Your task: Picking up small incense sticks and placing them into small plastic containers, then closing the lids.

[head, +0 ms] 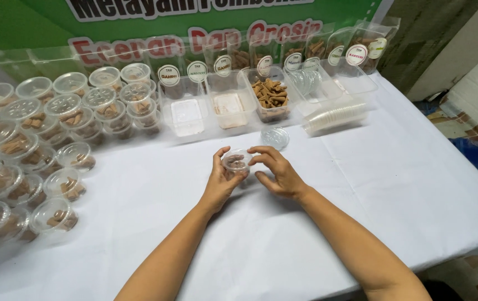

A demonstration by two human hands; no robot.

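Both forearms reach up from the bottom edge over the white-covered worktop (pixel 361 184). At its middle the left hand (pixel 223 177) and right hand (pixel 275 171) meet around one small clear cup (pixel 235 162) holding brown pieces. The left hand is curled about the cup's left side, thumb up along it. The right hand grips the rim from the right with fingertips (pixel 255 156) bent over the top. Whether the cup rests on the cloth or is lifted just off it cannot be told.

Just behind the hands a clear round lid (pixel 275 137) lies flat on the cloth. Right of it a sleeve of stacked empty cups (pixel 336 117) lies on its side. Beyond these stand clear tubs in a row: an empty tub (pixel 186 114), a tub with pale residue (pixel 230 107), and a tub of brown cones (pixel 271 96).

On the left, well apart from the hands, many lidded filled cups (pixel 55 111) are piled in rows and run down the worktop's left edge. Along the back, labelled pouches (pixel 356 47) lean against a green banner (pixel 38 17).
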